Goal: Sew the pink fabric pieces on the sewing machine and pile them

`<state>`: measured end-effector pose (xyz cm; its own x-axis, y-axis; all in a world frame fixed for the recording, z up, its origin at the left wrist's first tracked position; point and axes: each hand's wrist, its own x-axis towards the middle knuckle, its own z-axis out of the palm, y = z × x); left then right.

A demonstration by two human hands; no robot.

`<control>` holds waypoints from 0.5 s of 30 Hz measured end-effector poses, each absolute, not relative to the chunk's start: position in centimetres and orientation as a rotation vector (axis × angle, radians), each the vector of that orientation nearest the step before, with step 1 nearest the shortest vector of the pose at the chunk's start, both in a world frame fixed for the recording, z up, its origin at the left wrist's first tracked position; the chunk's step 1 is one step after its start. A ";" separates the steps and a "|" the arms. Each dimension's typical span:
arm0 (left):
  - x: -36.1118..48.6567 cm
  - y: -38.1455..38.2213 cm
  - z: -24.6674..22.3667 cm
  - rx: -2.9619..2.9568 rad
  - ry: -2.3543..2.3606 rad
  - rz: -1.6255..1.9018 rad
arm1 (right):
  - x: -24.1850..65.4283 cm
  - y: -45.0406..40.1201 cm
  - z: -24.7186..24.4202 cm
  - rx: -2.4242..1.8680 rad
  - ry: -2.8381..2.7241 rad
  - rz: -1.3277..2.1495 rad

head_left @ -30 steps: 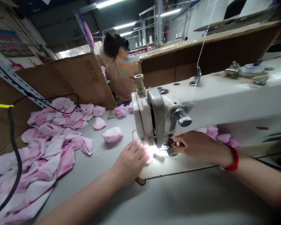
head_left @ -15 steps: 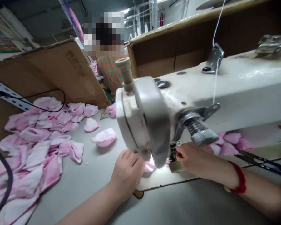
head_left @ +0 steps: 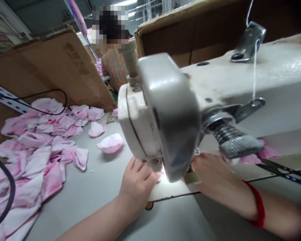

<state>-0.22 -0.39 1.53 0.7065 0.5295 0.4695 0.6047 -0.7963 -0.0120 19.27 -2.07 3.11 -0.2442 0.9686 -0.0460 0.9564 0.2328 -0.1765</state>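
A workshop bay is filled by a white industrial sewing machine [head_left: 251, 75], which is mounted on a grey tabletop [head_left: 90, 197]. Brown cardboard sheets [head_left: 57, 70] are stood up behind the tabletop, and beyond them a co-worker in a patterned orange and teal top [head_left: 115, 68] is seated. A large heap of pink-and-white fabric petals [head_left: 32, 150] is spread over the left of the tabletop, with a black cable [head_left: 5, 182] lying across its left edge. Two loose petals [head_left: 109, 143] are set apart from the heap, just left of the machine head. Dark-handled scissors [head_left: 283, 172] are laid at the right, beyond the right hand [head_left: 217, 175], which is encircled by a red wristband [head_left: 259, 209].

A small pink fabric piece [head_left: 161, 175] is positioned under the machine head, partly hidden by it. The left hand [head_left: 137, 187] is placed against this piece, its grip wide, with the fingers spread and pressed down rather than closed. The right hand's fingers are concealed behind the machine head, so its grip cannot be told.
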 end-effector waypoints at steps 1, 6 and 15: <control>-0.2 -0.4 1.4 -2.752 -0.925 -0.675 | 19.3 -2.0 2.9 -1.881 -2.423 0.267; -0.4 -0.2 0.9 -2.702 -1.019 -0.628 | 19.4 -1.9 2.8 -1.869 -2.451 0.254; -0.5 0.3 1.2 -2.698 -0.882 -0.662 | 20.0 -1.9 3.7 -1.827 -2.313 0.234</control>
<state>-0.52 0.31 1.22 0.7173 0.5021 0.4830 0.6042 -0.7935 -0.0724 19.95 -1.92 3.70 -0.2258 0.9731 0.0469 0.9439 0.2304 -0.2364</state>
